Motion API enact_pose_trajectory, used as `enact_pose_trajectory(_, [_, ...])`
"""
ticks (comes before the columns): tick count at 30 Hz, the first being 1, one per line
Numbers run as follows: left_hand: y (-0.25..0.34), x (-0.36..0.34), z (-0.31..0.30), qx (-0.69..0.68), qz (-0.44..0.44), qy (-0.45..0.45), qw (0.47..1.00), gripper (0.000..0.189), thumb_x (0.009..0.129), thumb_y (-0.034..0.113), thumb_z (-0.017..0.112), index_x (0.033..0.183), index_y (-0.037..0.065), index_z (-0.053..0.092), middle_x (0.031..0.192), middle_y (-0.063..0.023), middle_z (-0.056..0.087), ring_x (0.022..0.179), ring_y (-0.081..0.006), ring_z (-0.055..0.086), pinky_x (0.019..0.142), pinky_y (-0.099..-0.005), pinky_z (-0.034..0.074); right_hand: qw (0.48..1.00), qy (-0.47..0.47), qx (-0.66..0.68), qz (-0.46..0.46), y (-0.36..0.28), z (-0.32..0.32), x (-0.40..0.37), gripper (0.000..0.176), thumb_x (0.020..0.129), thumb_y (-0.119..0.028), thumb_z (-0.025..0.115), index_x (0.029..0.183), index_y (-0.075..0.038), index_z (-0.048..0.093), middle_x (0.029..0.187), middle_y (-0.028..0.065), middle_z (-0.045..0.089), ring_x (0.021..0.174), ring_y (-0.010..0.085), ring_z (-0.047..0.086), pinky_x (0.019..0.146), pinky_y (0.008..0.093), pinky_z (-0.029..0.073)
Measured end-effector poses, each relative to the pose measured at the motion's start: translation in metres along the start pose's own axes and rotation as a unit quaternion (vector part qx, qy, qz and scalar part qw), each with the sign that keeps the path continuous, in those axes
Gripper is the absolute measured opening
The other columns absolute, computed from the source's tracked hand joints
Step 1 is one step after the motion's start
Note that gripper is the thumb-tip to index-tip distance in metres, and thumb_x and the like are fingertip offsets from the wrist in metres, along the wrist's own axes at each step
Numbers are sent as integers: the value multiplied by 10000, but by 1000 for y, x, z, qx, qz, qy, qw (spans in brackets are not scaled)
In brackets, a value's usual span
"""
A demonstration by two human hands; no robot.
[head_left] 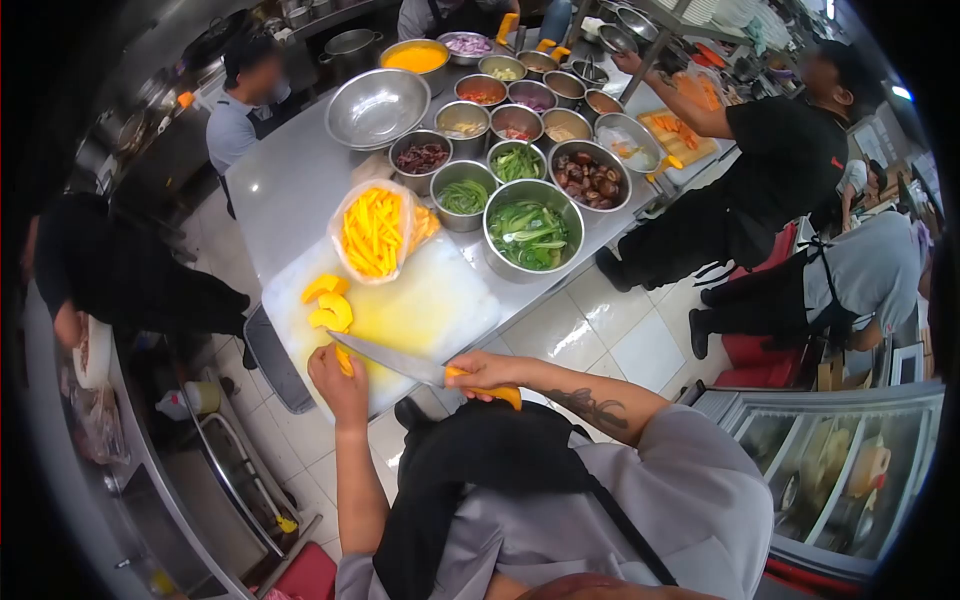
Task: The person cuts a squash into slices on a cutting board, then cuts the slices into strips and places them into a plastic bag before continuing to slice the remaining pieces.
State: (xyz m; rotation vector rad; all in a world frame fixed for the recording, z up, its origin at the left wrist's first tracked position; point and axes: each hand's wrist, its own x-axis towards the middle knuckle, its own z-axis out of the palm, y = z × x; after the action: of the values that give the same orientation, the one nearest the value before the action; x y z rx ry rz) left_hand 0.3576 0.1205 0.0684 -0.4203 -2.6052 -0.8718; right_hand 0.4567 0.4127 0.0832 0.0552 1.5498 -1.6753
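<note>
My right hand is closed round the yellow handle of a large knife, whose blade points left over the near edge of the white cutting board. At the blade's tip, my left hand has its fingers bent round a small yellow-orange piece. Just beyond it on the board lie curved yellow pieces. Behind them stands a clear bag of yellow strips. A yellow wet stain spreads over the board's middle.
Metal pots of chopped vegetables and an empty steel bowl stand on the steel table. Co-workers stand beyond the table, at the left and at the right. A glass-topped cooler is at the lower right.
</note>
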Motion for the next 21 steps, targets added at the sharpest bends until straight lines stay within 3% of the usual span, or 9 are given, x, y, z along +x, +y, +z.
enact_pose_trajectory(6, [3, -6, 7, 42, -33, 39, 998, 423, 869, 73, 714, 1254, -75, 619, 1316, -280, 553, 1251, -453, 522, 1089, -514, 424, 1000, -15, 11, -10, 1, 1, 5, 244, 1099, -285, 582, 1170, -54, 606, 741, 31, 586, 495, 84, 529, 480, 251, 449])
enact_pose_trajectory(12, [0, -12, 9, -30, -61, 37, 997, 437, 893, 80, 707, 1290, -71, 603, 1325, -274, 550, 1262, -456, 510, 1094, -522, 417, 999, -33, -19, -11, -1, 4, 11, 264, 1101, -303, 567, 1153, -45, 593, 732, 36, 576, 486, 93, 528, 467, 267, 450])
enact_pose_trajectory(21, [3, -11, 26, 18, -87, 86, 992, 384, 906, 48, 683, 1271, -52, 619, 1292, -258, 555, 1248, -440, 516, 1097, -506, 412, 998, -57, -37, -1, -9, 13, 20, 269, 1100, -313, 561, 1114, -45, 576, 722, 33, 569, 473, 92, 519, 457, 273, 450])
